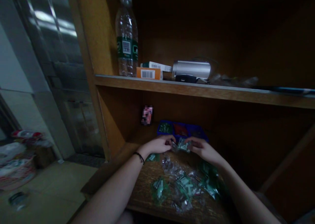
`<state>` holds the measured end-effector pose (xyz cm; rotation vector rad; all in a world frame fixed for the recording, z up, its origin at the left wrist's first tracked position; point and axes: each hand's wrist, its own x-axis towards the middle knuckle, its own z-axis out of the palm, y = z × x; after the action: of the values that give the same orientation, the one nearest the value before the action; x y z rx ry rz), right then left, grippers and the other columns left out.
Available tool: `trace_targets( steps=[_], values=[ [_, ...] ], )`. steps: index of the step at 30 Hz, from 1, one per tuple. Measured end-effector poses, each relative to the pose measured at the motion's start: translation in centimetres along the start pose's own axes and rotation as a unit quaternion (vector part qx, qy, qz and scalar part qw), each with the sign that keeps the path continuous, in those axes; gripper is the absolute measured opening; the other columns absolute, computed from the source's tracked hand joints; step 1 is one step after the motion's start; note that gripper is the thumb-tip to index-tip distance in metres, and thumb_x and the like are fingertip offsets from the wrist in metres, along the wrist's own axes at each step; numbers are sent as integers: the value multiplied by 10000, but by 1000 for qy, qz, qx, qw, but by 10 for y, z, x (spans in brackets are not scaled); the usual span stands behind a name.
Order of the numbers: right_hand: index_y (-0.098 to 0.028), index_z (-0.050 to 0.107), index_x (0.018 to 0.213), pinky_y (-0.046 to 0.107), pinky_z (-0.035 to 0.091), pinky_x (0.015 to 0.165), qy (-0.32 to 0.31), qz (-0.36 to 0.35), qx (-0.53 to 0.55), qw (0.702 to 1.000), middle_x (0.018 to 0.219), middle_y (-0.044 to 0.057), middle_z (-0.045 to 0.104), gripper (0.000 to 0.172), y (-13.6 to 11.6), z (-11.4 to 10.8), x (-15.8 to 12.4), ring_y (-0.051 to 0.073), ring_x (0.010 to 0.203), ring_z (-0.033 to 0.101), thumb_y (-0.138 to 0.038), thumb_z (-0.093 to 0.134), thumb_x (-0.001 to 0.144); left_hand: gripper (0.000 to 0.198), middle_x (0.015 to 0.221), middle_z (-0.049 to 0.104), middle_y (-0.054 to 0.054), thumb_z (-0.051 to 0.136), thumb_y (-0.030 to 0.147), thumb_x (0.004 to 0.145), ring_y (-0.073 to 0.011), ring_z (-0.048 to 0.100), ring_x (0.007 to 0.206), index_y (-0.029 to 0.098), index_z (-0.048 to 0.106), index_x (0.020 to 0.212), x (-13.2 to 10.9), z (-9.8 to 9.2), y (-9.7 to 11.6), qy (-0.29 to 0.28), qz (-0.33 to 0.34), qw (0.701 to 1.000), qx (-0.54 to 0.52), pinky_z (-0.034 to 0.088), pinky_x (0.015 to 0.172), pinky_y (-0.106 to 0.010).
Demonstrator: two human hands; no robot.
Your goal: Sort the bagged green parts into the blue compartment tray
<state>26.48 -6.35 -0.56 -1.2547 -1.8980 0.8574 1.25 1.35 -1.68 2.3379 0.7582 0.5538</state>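
My left hand (164,144), with a black band at the wrist, pinches the left edge of a small clear bag (183,145) of pale pieces. On the bag's right side, my right hand (200,147) has its fingers closed on it. Just behind both hands stands a blue divided tray (159,132) with green pieces at left, red in the middle and dark ones at right. Nearer on the wooden surface (145,181) lie several clear and green bags (185,186) with pale green pieces inside.
A shelf edge (197,89) crosses above my hands, carrying a plastic bottle (127,36), an orange box (149,73) and a silver cylinder (192,69). A cabinet side panel (112,115) stands left. A basket (18,174) sits on the floor.
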Motion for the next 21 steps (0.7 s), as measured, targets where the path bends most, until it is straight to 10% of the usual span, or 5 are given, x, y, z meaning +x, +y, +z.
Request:
trace_targets(
  steps=[12,17,21],
  values=[
    [-207,683,1145,328,465,786,-13,42,31,999,934,34,696,367,-6,1,-3,223,878,621,-390,605,837,170,888,687,-11,565,168,796,-159,609,811,183,670,929,5,0,2,43,-8,999,14,455,743,-243],
    [-215,699,1117,372,475,856,-38,37,15,998,1041,42,708,368,-9,3,-3,247,956,628,-448,599,851,81,866,670,-19,573,223,859,-148,609,806,173,593,919,12,1,-2,137,-42,982,-125,473,754,-256],
    [-213,729,1075,423,452,966,-63,15,25,998,1156,67,703,364,-7,6,-1,272,1055,626,-482,612,861,124,813,639,3,597,276,873,-118,576,716,176,557,934,13,9,-4,81,-29,973,-215,451,658,-223]
  ],
)
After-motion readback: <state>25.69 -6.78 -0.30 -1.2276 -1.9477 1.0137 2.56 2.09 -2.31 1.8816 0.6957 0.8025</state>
